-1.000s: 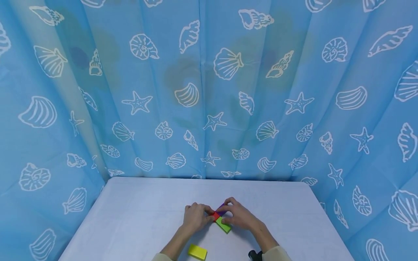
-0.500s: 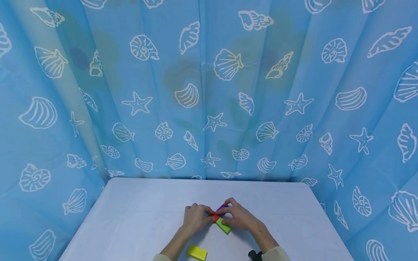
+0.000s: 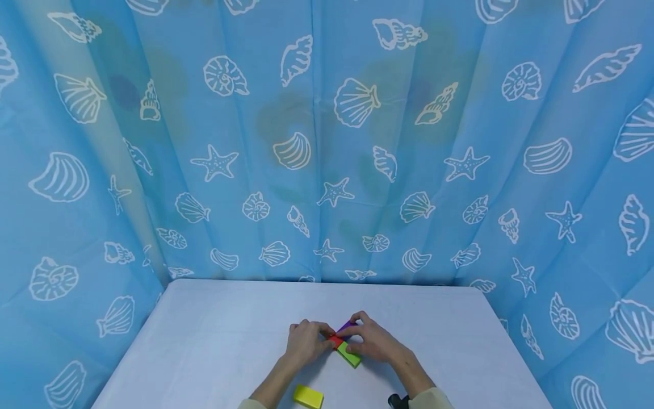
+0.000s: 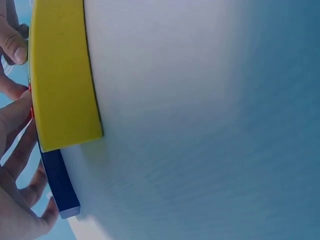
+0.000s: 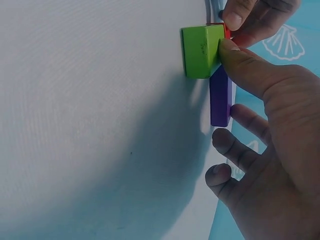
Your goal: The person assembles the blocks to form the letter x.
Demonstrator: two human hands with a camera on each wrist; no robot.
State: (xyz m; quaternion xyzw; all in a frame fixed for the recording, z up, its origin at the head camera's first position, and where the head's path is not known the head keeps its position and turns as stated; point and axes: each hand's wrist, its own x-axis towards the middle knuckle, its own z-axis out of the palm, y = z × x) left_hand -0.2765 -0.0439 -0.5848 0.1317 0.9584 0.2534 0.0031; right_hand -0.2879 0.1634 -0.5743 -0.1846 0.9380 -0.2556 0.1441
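Red (image 3: 335, 341), green (image 3: 349, 355) and purple (image 3: 347, 328) blocks meet at one corner on the white table, between both hands in the head view. My left hand (image 3: 307, 342) pinches the red block, mostly covered by its fingers. My right hand (image 3: 377, 339) has its thumb on the green block and its fingers bent round toward the purple one. The right wrist view shows that thumb (image 5: 250, 65) on the green block's edge and a fingertip by the purple block (image 5: 220, 97). In the left wrist view a dark blue block (image 4: 59, 182) lies beside my left fingers.
A yellow block (image 3: 309, 396) lies apart, near the table's front by the left forearm. By the right sleeve is a small black object (image 3: 398, 401), partly out of frame. The white table (image 3: 230, 324) ends at a blue seashell curtain (image 3: 327, 142) behind and at both sides.
The red block has shifted very slightly left and the purple one has turned a little within the fingers. Both hands stay almost in place.
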